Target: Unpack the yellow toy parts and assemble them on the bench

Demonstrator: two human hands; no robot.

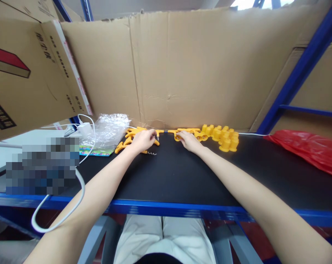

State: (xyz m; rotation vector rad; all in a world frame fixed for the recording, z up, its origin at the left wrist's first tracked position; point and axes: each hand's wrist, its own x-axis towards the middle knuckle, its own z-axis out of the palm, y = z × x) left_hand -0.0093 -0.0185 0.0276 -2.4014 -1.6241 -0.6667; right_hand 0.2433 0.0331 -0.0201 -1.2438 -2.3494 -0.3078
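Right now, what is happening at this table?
A seated person reaches both hands to the back of a black table. The left hand rests on a pile of yellow plastic pieces with a small metal spring beside it. The right hand touches another yellow piece, next to a cluster of yellow caps.

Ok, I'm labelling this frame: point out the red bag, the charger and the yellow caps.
red bag (306, 150), head view, its middle
charger (84, 129), head view, white body
yellow caps (223, 137), head view, pile's middle
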